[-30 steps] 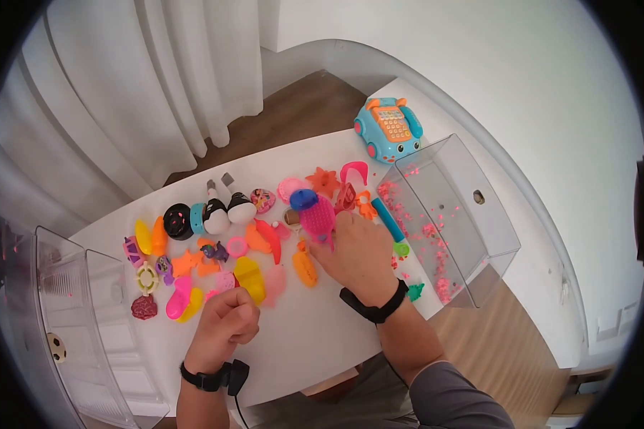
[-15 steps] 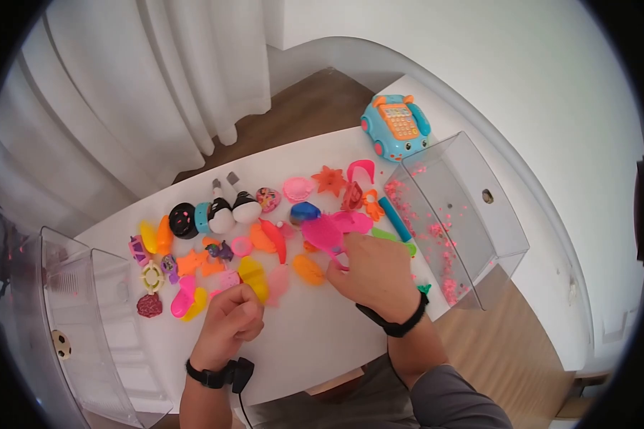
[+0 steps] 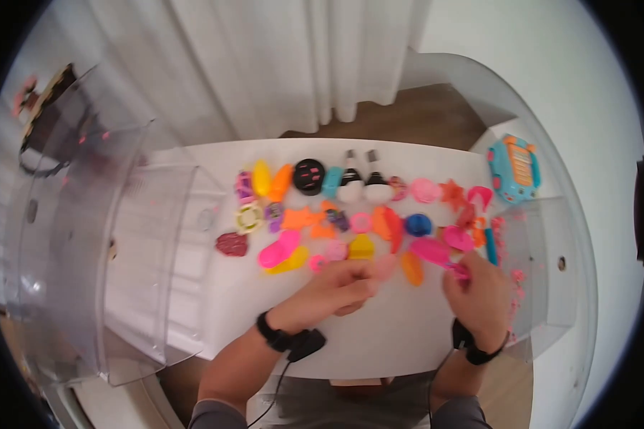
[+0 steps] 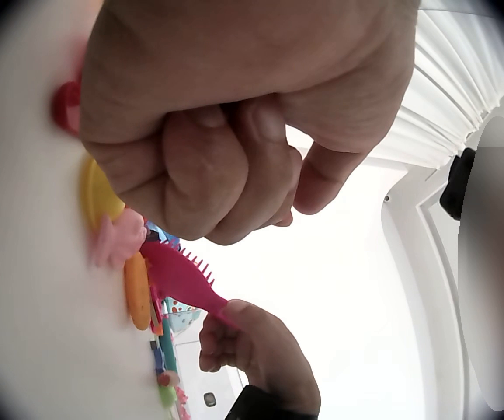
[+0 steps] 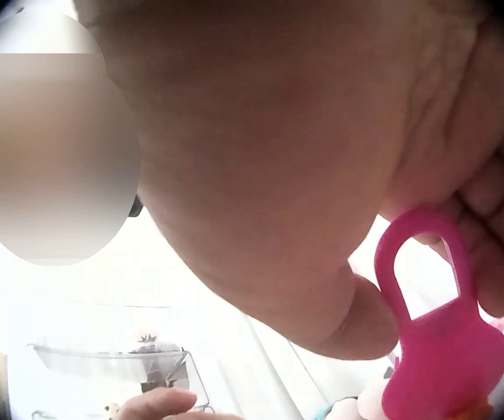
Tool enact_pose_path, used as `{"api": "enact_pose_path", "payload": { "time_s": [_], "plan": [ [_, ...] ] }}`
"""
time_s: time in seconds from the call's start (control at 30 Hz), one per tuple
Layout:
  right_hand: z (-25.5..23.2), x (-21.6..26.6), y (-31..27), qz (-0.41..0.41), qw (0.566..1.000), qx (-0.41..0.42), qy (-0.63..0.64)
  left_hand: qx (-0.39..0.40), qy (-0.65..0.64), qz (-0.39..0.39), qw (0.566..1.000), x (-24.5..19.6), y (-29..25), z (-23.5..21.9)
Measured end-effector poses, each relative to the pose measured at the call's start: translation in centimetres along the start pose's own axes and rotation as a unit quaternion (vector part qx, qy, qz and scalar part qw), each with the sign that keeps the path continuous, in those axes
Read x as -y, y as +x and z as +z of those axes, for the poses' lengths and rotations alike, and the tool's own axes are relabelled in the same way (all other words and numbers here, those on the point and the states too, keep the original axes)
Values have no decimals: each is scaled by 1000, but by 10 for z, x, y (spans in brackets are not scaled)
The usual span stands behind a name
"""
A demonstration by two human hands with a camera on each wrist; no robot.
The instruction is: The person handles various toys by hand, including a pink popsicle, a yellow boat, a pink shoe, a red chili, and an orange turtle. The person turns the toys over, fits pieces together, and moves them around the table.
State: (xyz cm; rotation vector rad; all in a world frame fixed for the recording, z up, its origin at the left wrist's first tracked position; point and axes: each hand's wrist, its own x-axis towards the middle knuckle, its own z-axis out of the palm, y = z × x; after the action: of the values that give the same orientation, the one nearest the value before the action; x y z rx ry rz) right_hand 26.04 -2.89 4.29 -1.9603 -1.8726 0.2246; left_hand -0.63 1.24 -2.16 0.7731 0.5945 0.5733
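Observation:
My right hand (image 3: 479, 293) grips a pink toy hairbrush (image 3: 431, 250) by its looped handle, over the right side of the table. In the left wrist view, the hairbrush (image 4: 182, 276) shows its row of bristles, and the right wrist view shows the handle loop (image 5: 422, 219) between thumb and fingers. Below the brush head lie a round blue toy (image 3: 418, 225) and an orange oblong toy (image 3: 411, 268). My left hand (image 3: 329, 289), its fingers curled in with nothing between them, hovers at the table's front beside a pale pink toy (image 3: 384, 267).
Rows of colourful toys cover the white table (image 3: 379, 336), including a black disc (image 3: 308, 176) and a red brain-like piece (image 3: 232, 244). Clear bins stand left (image 3: 132, 250) and right (image 3: 551, 300). A blue toy telephone (image 3: 511, 171) sits back right.
The head view has swung left, bringing more of the left bin into sight. The hairbrush has turned in the right hand, which now grips its handle. The left hand has shifted towards the middle.

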Motion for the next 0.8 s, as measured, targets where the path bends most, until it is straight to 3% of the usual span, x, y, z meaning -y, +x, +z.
{"api": "enact_pose_path", "payload": {
  "time_s": [0.03, 0.2, 0.3, 0.37, 0.4, 0.47, 0.5, 0.57, 0.63, 0.77, 0.8],
  "plan": [
    [-2, 0, 0, 39, 999, 13, -30, 12, 10, -1, 1000, 0, 0, -1],
    [-5, -2, -3, 25, 999, -17, -12, 22, 20, 0, 1000, 3, 1, -3],
    [-16, 5, -3, 17, 1000, 9, 14, 27, 29, -6, 999, -1, 1, -3],
    [-21, 5, -1, 5, 990, 91, 104, 26, 40, -8, 999, -3, 1, -1],
    [-20, -2, -1, 4, 990, 92, 107, 16, 55, 0, 998, -2, 1, 0],
    [-16, -16, -3, -52, 946, 172, 270, 1, 74, 9, 997, -3, 1, 4],
    [-15, -18, -1, -57, 944, 173, 276, 1, 91, 25, 996, -4, 0, 5],
    [-16, -10, 7, -38, 900, 259, 348, -7, 116, 42, 992, -9, -3, 4],
    [-9, -13, 8, -16, 879, 266, 396, 50, 112, 86, 989, -14, -5, 0],
    [9, -10, 7, 41, 828, 255, 497, 69, 98, 118, 986, 1, 0, -6],
    [14, -8, 7, 45, 836, 249, 487, 18, 152, 157, 976, 12, 4, -8]
  ]
}}
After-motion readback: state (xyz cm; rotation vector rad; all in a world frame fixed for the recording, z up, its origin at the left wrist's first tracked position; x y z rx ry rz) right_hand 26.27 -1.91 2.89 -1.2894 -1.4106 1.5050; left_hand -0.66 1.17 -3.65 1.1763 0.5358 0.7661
